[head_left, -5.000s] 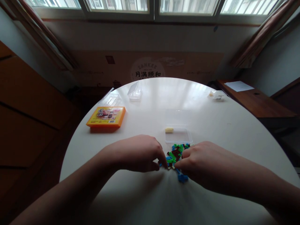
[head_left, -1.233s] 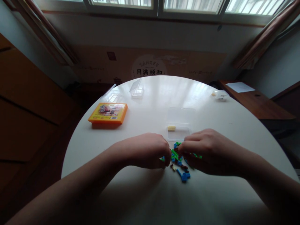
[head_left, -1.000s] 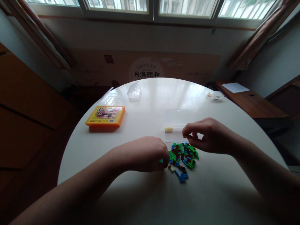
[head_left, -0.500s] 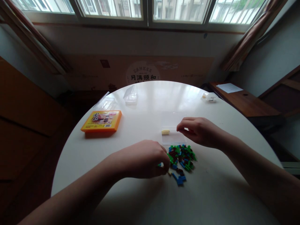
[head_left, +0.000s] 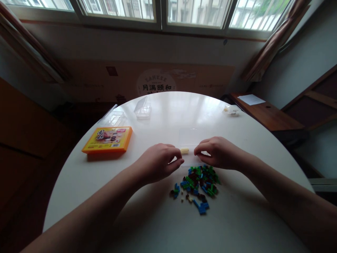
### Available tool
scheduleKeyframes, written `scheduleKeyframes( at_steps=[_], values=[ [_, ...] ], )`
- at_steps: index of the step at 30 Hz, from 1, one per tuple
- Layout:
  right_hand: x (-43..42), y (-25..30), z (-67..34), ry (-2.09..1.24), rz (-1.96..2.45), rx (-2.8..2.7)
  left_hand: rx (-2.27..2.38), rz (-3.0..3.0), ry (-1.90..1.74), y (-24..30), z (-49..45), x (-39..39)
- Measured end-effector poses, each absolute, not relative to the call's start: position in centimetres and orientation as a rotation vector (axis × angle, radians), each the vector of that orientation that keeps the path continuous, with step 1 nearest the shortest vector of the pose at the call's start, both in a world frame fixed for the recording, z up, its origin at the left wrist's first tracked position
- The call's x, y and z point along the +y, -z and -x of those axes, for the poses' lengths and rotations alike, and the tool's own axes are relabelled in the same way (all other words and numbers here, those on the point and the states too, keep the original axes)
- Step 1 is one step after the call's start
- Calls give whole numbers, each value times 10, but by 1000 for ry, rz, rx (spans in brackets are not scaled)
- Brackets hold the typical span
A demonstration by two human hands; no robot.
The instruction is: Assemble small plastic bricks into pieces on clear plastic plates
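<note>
My left hand [head_left: 160, 162] is closed in a pinch at the left edge of a clear plastic case [head_left: 190, 162]; anything between its fingertips is too small to make out. Over the right part of that case my right hand [head_left: 219, 151] pinches too, its fingertips hiding whatever they hold. A cream-coloured block of small pieces [head_left: 184, 151] lies in the case, between the two hands. Just below them spreads a loose pile of green, blue and brown building bricks [head_left: 201, 179]. A few tiny cream bricks [head_left: 189, 199] lie at the pile's near left side.
An orange-yellow box [head_left: 107, 140] with Chinese lettering sits on the left of the round white table [head_left: 110, 196]. Behind it are clear plastic boxes [head_left: 143, 109] with raised lids. A small transparent bag [head_left: 232, 110] lies at the far right.
My left hand has lifted away from the brick pile and moved up and left to the clear case, uncovering bricks there. My right hand stays by the case, slightly lower in view.
</note>
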State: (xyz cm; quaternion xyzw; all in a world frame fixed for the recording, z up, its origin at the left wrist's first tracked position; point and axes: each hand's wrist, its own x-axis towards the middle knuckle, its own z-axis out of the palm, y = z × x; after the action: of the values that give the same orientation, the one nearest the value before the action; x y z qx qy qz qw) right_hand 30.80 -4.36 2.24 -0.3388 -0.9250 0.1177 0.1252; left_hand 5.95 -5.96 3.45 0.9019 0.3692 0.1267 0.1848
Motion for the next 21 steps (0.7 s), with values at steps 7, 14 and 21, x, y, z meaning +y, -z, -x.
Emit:
scheduleKeyframes(
  at_steps=[7,14,21],
  values=[
    [-42,-29,-305,-298,931,-2808,1001,-2532,-411,-33,-62,-60],
    [-44,-30,-302,-294,957,-2799,1077,-2516,-395,-33,-61,-59],
    [-43,-27,-302,-391,904,-2746,1077,-2526,-426,-32,-60,-59]
  ],
)
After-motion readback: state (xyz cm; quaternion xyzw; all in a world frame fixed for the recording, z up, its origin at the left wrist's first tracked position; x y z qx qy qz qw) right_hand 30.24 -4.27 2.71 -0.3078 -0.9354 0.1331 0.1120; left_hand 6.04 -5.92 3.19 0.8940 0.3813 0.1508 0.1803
